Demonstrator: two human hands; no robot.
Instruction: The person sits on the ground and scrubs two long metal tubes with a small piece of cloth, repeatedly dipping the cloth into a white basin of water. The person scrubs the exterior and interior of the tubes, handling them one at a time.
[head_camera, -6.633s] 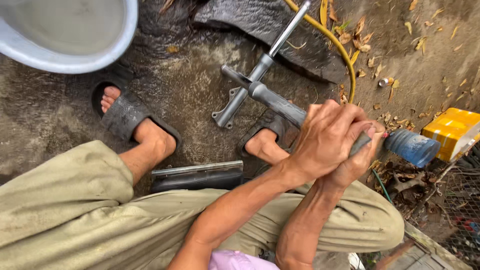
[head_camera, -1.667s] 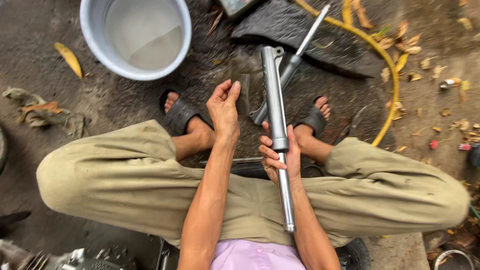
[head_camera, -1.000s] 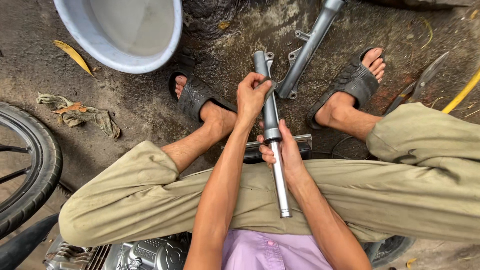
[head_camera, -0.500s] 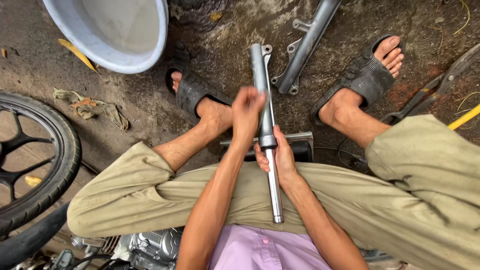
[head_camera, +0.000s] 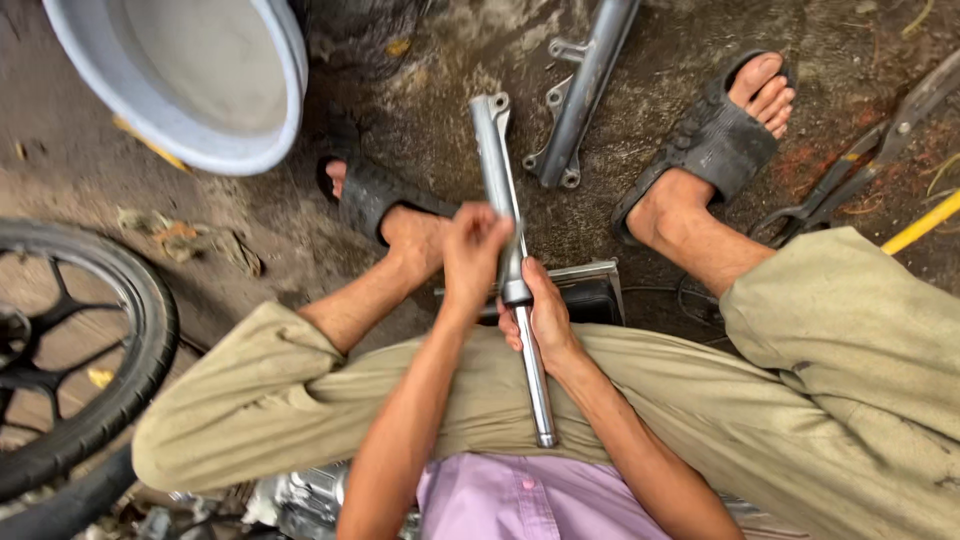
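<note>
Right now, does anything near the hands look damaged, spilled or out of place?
Nothing looks spilled or broken. The left hand and right hand hold a long grey metal fork tube pointing away over the lap. A second grey metal fork leg lies loose on the dirty ground, and dark metal shears lie beside the sandalled foot.

Fork tube (head_camera: 505, 215) at frame centre is showing silver-grey metal, its thinner lower rod shinier chrome. Second fork leg (head_camera: 585, 90), upper middle, is reading duller grey. Basin (head_camera: 255, 130), upper left, is looking pale blue-white outside, grey inside. Sandals (head_camera: 715, 140) are showing black with a ribbed pattern. Trousers (head_camera: 800, 400) are reading khaki-olive, shirt (head_camera: 530, 500) at bottom centre pale lilac. Tyre (head_camera: 140, 350), left edge, is showing black with fine tread, wheel spokes black. Hose (head_camera: 925, 222), right edge, is showing yellow. Shears (head_camera: 860, 165), upper right, are looking dark rusty grey. Ground (head_camera: 300, 230) is reading dark brown-grey, stained black.
</note>
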